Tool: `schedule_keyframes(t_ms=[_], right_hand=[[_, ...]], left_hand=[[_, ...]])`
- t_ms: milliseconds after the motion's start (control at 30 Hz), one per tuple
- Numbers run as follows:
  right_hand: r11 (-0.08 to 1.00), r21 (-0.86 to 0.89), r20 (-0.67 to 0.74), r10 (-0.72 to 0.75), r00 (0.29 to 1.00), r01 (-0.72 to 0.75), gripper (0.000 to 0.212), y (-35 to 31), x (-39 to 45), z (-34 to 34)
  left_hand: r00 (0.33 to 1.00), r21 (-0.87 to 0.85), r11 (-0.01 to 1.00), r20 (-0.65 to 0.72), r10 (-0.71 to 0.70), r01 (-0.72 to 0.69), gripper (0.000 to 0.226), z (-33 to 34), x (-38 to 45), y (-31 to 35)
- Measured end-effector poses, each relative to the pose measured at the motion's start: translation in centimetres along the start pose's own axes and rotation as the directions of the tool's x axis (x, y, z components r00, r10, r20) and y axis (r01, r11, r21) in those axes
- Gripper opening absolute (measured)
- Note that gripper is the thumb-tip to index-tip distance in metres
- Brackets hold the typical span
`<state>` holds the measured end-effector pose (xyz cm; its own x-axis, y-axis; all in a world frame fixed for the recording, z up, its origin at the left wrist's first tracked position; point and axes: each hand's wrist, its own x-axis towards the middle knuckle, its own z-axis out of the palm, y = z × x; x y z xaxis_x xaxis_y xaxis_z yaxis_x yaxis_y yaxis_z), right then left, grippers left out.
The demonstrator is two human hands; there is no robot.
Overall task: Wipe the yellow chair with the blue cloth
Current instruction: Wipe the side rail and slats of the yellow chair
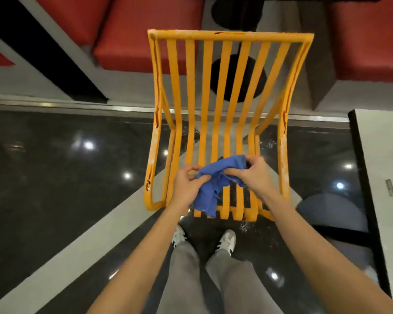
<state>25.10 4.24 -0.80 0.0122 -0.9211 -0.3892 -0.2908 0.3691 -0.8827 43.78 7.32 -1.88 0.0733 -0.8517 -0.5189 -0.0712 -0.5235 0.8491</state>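
i am looking straight down on the yellow slatted chair (222, 91), which stands on the dark polished floor (55, 166) just in front of my feet. both my hands are closed on the blue cloth (216, 177), held bunched above the front part of the seat: the left hand (187, 184) pinches its near edge between thumb and fingers, the right hand (253, 173) grips the far end, and a loose tail hangs down over the front slats. the cloth looks soft, light and limp, so i judge it needs folding into a flat pad under one palm before it will press evenly. the chair looks rigid, metal or hard plastic, with narrow slats and open gaps where a loose corner could snag or slip through. its frame shows pale scuffs and dark red streaks along both side rails. i would steady it by the top rail or a side rail while wiping along each slat.
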Motion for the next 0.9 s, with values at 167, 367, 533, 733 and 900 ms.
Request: schedule_keyframes(t_ms=[167, 367, 533, 733, 900], right_hand=[[0.998, 0.064, 0.236, -0.005, 0.972, -0.01, 0.026, 0.9, -2.3, 12.2], [0.993, -0.036, 0.314, -0.096, 0.944, 0.113, 0.061, 2.5, -3.8, 20.9], [0.988, -0.021, 0.149, -0.148, 0.978, 0.153, 0.061, 5.0, -2.1, 23.3], [0.711, -0.467, 0.128, -0.534, 0.836, 0.525, 0.056, 7.3, 1.1, 25.1], [0.413, -0.598, 0.35, -0.636, 0.687, 0.687, 0.035, 12.8, 1.3, 26.7]], left_hand=[[0.885, -0.491, 0.825, -0.199, -0.42, 0.281, 0.018, -7.3, 0.1, -4.4], [0.875, -0.679, 0.661, -0.057, -0.48, 0.318, 0.03, -13.8, -0.9, -6.7], [0.939, -0.328, 0.939, -0.278, -0.204, 0.107, 0.024, -17.2, -0.6, -10.8], [0.963, 0.32, 0.947, -0.251, 0.099, -0.014, 0.047, -16.5, 2.7, -18.2], [0.955, 0.465, 0.883, -0.233, 0.185, -0.057, 0.054, -15.3, 4.8, -20.9]])
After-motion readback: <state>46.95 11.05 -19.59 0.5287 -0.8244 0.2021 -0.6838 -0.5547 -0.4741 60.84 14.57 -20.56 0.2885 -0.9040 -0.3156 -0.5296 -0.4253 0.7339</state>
